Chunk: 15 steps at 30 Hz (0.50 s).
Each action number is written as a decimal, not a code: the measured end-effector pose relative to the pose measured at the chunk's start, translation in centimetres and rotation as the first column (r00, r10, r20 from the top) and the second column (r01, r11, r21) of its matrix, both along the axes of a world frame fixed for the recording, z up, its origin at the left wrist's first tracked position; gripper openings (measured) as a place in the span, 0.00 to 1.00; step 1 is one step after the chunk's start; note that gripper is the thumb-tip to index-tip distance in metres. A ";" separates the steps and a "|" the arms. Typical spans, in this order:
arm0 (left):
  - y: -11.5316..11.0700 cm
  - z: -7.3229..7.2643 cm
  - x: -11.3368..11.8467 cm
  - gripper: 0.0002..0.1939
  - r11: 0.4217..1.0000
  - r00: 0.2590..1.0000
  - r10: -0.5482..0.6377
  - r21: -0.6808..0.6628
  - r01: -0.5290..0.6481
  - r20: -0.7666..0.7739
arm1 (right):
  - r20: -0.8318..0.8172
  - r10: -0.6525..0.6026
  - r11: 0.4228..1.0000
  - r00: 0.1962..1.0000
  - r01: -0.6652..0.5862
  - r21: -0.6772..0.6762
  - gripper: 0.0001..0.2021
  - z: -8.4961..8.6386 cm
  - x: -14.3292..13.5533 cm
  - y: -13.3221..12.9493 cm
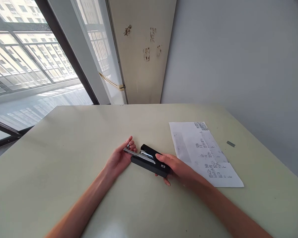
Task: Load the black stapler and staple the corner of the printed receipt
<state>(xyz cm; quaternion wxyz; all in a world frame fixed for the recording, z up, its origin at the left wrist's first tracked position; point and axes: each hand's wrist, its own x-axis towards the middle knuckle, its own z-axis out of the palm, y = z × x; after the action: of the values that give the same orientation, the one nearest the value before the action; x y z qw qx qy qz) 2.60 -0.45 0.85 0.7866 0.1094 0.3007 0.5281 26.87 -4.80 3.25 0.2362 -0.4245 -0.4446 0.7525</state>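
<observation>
A black stapler [149, 162] is held above the middle of the table, its metal staple tray [136, 154] sticking out at the left end. My right hand [176, 167] is closed round the stapler's right end, thumb on top near the white lettering. At the tray's outer end is my left hand [121, 157], its fingers curled and its thumb and forefinger pinching the metal part at the tip. What else the left palm may hold is hidden.
A printed white sheet of paper [203, 155] lies right of the stapler, partly beneath my right forearm. Beyond it is a small grey strip [230, 143] on the pale table [52, 165]. A wall stands at the right, windows at the left.
</observation>
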 end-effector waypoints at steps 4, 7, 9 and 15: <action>0.4 0.5 -0.2 0.07 0.996 0.996 0.079 -0.042 -0.081 -0.034 | -0.021 0.026 0.998 0.999 -0.025 0.051 0.26 -0.1 -0.2 -0.1; 1.0 1.1 -1.3 0.08 0.985 0.985 0.170 -0.025 -0.171 -0.041 | 0.023 -0.021 0.994 1.000 0.018 0.108 0.25 0.1 -0.2 -0.3; 1.2 1.3 -2.2 0.11 0.979 0.978 0.204 -0.004 -0.204 -0.043 | 0.057 -0.079 0.984 0.995 0.068 0.164 0.24 0.2 -0.2 -0.3; 0.6 1.2 -2.4 0.15 0.989 0.909 0.091 0.145 -0.034 -0.406 | 0.141 -0.279 0.916 0.950 0.219 0.337 0.23 -0.7 0.0 0.0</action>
<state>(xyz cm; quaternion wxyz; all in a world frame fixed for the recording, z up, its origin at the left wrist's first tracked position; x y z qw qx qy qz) 0.24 0.15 2.06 0.6791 0.2614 0.4267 0.5371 26.82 -4.79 2.55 0.3532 -0.5027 -0.5219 0.5917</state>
